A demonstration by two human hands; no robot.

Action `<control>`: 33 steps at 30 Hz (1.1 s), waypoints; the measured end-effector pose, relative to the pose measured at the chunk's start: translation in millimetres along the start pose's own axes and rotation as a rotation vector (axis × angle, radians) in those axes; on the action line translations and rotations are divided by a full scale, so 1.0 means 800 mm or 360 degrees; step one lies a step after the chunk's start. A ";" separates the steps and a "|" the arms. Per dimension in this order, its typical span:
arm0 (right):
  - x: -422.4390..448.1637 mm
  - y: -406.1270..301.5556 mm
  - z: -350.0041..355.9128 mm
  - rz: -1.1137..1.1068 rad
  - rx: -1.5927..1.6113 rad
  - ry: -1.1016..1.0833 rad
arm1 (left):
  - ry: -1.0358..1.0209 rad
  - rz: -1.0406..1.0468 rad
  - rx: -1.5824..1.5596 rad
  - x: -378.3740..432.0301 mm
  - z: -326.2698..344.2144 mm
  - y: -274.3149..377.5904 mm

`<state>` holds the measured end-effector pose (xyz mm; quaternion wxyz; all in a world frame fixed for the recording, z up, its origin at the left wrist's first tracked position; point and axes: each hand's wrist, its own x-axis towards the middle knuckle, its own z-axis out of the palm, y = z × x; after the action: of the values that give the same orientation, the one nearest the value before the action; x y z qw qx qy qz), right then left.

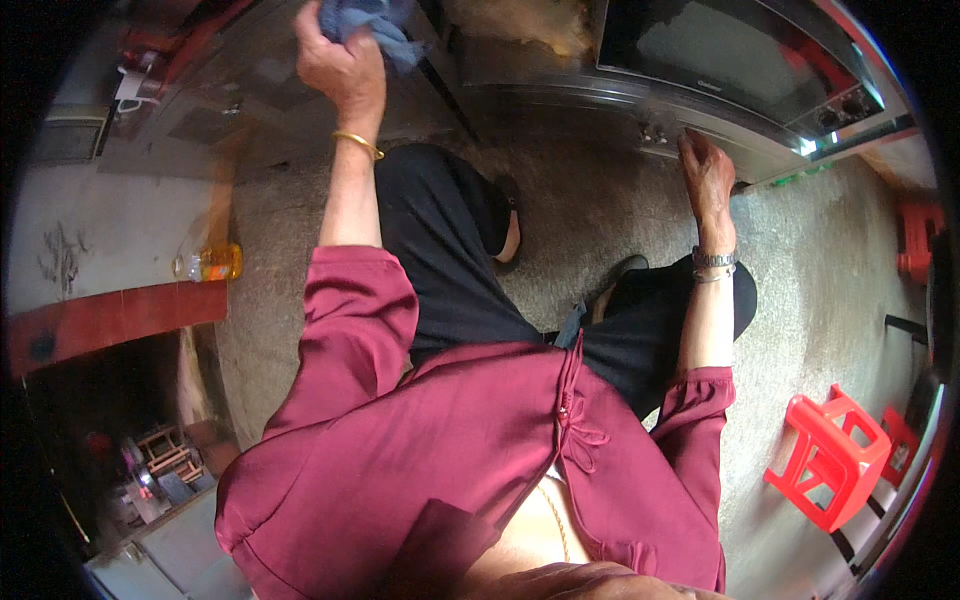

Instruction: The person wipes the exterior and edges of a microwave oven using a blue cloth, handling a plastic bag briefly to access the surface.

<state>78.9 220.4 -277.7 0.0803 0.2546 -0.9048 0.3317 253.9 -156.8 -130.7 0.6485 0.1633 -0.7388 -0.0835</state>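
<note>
My left hand (346, 71) reaches far forward and grips a crumpled blue-grey cloth (371, 34) against the dark, shiny cabinet front (262, 82). Part of the cloth runs past the top rim of the picture. Off to the right, my right hand (706, 176) is stretched toward the lower edge of the cabinet (739, 150) under a black glass-faced appliance (720, 64) with knobs. Its fingertips are blurred, and nothing shows in it. Whether it touches the cabinet edge cannot be made out. Small metal fittings (652, 135) sit just left of it.
A plastic bottle of yellow oil (219, 262) is at the left, beside a red-edged ledge (120, 322). A red plastic stool (832, 457) is on the concrete floor (787, 300) at the right. Lower left, a dark recess holds a small wooden rack (169, 454).
</note>
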 end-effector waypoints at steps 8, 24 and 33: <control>0.008 -0.020 0.013 -0.0056 0.0017 -0.0015 | 0.0156 0.0095 0.0250 0.011 0.054 -0.064; 0.003 -0.020 0.007 -0.0041 -0.0064 -0.0053 | -0.1327 -0.0233 0.0774 -0.125 0.065 -0.058; -0.018 0.014 -0.020 0.0225 0.0350 -0.0055 | -0.1089 -0.0430 0.0355 -0.074 0.023 -0.049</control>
<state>85.0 243.8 -275.9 0.0127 0.2031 -0.8799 0.4294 247.4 -174.2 -201.5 0.3257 0.2914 -0.8889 -0.1371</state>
